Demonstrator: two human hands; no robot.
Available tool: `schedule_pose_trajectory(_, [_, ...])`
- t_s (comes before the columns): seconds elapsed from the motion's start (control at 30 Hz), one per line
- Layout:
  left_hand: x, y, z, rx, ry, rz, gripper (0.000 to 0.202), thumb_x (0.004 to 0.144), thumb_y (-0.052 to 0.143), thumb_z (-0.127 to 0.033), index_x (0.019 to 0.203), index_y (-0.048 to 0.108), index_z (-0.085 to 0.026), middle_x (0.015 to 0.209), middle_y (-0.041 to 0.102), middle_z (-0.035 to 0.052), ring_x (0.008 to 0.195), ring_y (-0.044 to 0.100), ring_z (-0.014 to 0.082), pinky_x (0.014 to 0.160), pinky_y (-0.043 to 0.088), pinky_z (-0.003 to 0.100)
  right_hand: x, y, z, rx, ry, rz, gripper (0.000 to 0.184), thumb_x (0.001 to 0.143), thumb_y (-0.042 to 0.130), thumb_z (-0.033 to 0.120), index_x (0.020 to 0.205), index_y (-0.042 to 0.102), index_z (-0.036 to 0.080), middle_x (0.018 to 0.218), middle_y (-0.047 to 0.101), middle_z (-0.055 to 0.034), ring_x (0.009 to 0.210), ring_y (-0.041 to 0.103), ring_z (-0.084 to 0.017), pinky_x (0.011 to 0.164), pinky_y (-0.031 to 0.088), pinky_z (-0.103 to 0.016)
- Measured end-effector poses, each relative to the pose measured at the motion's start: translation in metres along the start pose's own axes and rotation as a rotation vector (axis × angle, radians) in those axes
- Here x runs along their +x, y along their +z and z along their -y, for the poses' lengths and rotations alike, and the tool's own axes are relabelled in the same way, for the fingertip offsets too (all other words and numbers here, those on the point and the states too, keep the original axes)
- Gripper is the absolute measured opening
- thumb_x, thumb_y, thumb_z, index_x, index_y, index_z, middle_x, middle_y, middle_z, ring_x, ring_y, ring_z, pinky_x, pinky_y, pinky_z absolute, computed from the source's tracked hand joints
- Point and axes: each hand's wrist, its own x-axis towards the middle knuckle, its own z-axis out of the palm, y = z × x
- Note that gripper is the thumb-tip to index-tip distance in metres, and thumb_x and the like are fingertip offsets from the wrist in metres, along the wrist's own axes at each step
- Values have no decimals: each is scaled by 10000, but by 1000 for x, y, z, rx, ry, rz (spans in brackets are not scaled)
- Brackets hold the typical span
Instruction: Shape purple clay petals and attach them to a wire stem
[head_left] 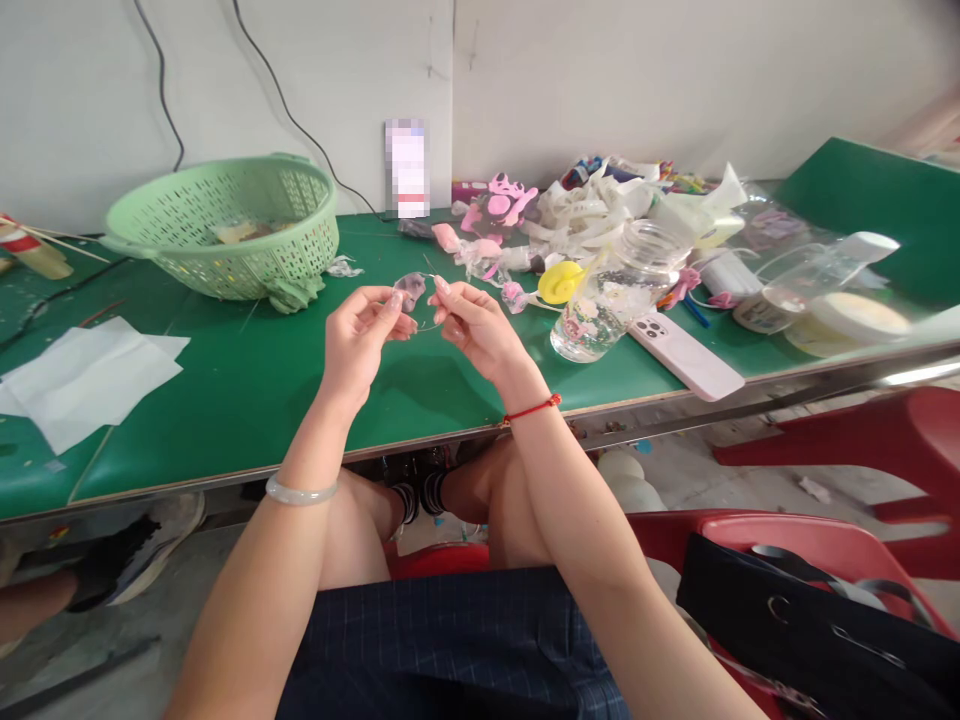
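Observation:
Between my two hands is a thin round wire loop [420, 325], clear or silvery, with a translucent pinkish-mauve film [409, 291] covering its upper left part. My left hand [365, 335] pinches the loop's left side between thumb and fingers. My right hand [475, 327] grips its right side the same way. Both hands hover just above the green mat-covered table [300, 400]. A pale bangle [301, 492] circles my left wrist, and a red string bracelet [532, 407] circles my right.
A pale green perforated basket [221, 228] stands at the table's back left, with white paper sheets [86, 380] at the front left. On the right are a glass jar [611, 290], a pink phone [686, 355] and a heap of pink, yellow and white craft pieces [577, 215]. A red chair [780, 540] holds a black bag [802, 630].

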Motion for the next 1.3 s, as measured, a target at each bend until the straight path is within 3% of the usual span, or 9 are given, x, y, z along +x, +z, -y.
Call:
schedule_pose_trajectory(0.23, [-1,-1,-2,25,-36,10,361,730,878,-497,836,695,-204,643,699,-7,618,697,135,653,597,262,-2,2,2,-10,-27,34,412,832,816,524,693,599,202,613,519,70,516,330,-54,481,315,-224])
schedule_pose_trajectory(0.4, [-2,-1,-1,96,-66,64,416,772,820,-582,869,713,-191,717,741,33,687,725,162,668,602,275,2,-7,-1,-95,-75,15,384,849,780,551,735,650,208,591,472,76,508,331,-63,492,325,-238])
schedule_pose_trajectory(0.57, [-2,-1,3,310,139,27,351,829,781,-530,964,748,-208,939,793,70,821,739,180,683,573,251,1,-11,-4,-303,-143,19,445,797,780,631,750,697,197,586,506,58,521,369,-75,488,298,-254])
schedule_pose_trajectory(0.67, [-3,-2,3,440,215,45,237,875,740,-441,942,767,-215,874,793,50,752,728,169,684,557,254,0,-11,-5,-425,-182,83,471,783,775,655,791,733,186,603,552,37,542,414,-88,503,320,-257])
schedule_pose_trajectory(0.77, [-4,-4,3,488,235,17,200,886,718,-409,890,770,-215,803,784,39,684,713,167,641,541,256,0,-10,-7,-578,-262,88,363,845,763,547,871,755,185,689,631,13,566,454,-100,546,365,-264])
schedule_pose_trajectory(0.9, [-3,-6,4,441,211,-46,227,877,724,-435,894,767,-213,732,758,28,620,690,155,587,518,244,0,-8,-10,-845,-434,-23,60,857,751,210,905,752,176,780,671,-2,617,496,-108,681,434,-273])
schedule_pose_trajectory(0.97, [-3,-6,6,425,204,-52,241,874,731,-452,896,761,-214,711,746,19,581,668,143,578,512,242,0,-7,-10,-932,-485,-32,58,860,719,136,894,751,170,808,689,-17,633,514,-113,726,443,-280])
schedule_pose_trajectory(1.3, [-2,-5,5,384,196,-46,250,856,748,-468,877,747,-220,691,729,11,575,663,134,540,499,225,1,-10,-9,-946,-578,0,200,966,627,245,841,774,195,788,724,-44,705,592,-164,746,450,-297])
